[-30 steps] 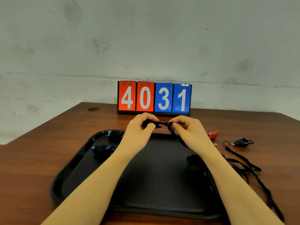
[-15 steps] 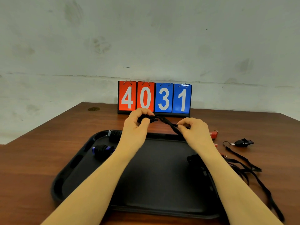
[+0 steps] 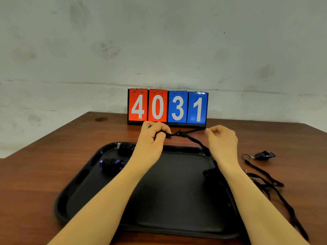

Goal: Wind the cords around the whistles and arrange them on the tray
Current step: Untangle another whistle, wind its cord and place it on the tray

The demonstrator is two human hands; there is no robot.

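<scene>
While the left hand (image 3: pixel 152 138) grips a black whistle (image 3: pixel 160 134) above the tray (image 3: pixel 79 183) and the right hand (image 3: pixel 221 138) pinches its taut cord (image 3: pixel 187 134), slackening could let the winding unravel

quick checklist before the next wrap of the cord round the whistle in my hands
1. Whistle held firm: left hand is curled round a dark whistle, mostly hidden. Ok.
2. Cord end held: right hand pinches the cord. Ok.
3. Cord taut between the hands: ok.
4. Cord free of knots: strands cross near the whistle. Cannot tell.
5. Trailing cord clear of the tray rim: it runs down behind the right wrist. Cannot tell.
6. Room on the tray: two wound whistles at far left, middle bare. Ok.
</scene>
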